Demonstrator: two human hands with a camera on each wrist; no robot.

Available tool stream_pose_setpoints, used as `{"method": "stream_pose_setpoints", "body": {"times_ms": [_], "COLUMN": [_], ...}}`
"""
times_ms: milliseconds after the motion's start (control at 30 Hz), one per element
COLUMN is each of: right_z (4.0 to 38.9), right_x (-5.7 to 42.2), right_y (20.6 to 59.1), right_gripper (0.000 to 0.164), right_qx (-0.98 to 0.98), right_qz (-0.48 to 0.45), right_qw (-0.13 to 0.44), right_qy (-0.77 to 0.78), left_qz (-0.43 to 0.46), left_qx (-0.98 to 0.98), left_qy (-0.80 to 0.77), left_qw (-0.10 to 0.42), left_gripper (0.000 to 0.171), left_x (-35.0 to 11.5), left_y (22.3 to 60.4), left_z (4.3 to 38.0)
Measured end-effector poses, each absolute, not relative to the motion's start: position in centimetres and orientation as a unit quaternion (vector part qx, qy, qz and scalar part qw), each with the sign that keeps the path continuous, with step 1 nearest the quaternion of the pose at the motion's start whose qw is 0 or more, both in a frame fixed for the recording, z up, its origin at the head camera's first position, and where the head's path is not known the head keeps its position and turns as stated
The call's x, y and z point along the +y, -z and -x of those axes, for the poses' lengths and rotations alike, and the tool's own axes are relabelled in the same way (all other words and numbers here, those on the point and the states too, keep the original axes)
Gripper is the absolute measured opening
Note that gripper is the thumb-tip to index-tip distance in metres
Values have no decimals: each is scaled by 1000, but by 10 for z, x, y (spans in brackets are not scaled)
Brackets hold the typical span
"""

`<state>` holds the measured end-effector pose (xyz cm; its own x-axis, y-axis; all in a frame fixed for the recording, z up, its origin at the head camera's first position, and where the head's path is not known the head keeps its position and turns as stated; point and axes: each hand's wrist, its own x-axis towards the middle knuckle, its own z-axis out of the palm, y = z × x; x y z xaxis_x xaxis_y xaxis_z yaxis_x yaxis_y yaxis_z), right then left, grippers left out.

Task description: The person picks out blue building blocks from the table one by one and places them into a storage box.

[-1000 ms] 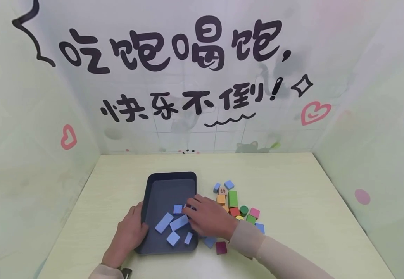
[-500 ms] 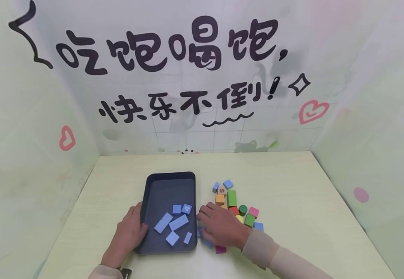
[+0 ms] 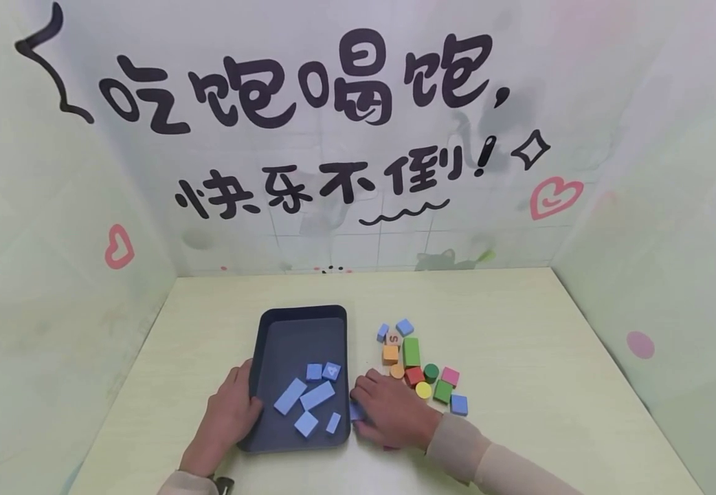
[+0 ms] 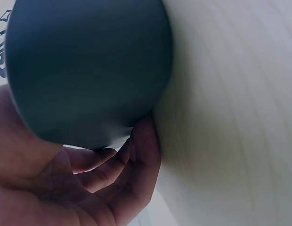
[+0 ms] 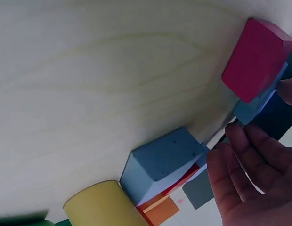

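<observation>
My left hand grips the left side of a dark tray, thumb at the rim and fingers curled against the outer wall in the left wrist view. Several blue blocks lie in the tray's nearer half. Just outside its right wall, my right hand pinches a blue block between thumb and fingertips. In the right wrist view this blue block shows behind a crimson block, which the hand mostly covers in the head view.
Loose blocks spread right of the tray: a green block, an orange cube, a yellow cylinder, a pink cube and a blue cube. Two small blue blocks lie farther back. Walls enclose the table.
My right hand has left the tray, where a blue cube marked 4 now lies uncovered, and come down on the blocks beside it. My left hand stays on the tray.
</observation>
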<state>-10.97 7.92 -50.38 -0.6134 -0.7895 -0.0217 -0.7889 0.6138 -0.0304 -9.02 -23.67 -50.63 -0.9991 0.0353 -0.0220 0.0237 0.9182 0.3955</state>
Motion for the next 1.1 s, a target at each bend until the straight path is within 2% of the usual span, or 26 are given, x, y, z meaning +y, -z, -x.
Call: {"method": "stream_pose_setpoints", "body": {"times_ms": [500, 1100], "right_z": [107, 107], "right_x": [75, 70], "right_y": [503, 507], "right_gripper": [51, 48], "right_qx": [899, 908], "right_qz": [437, 418], "right_qw": [-5, 17], "right_qy": [-11, 7], "left_qz": [-11, 15], "left_qx": [979, 964], "left_qy": [-202, -263], "left_qw": [14, -26], "left_gripper": [67, 58], "left_x": [-237, -239], "left_y": [509, 501], "left_z": [90, 92]}}
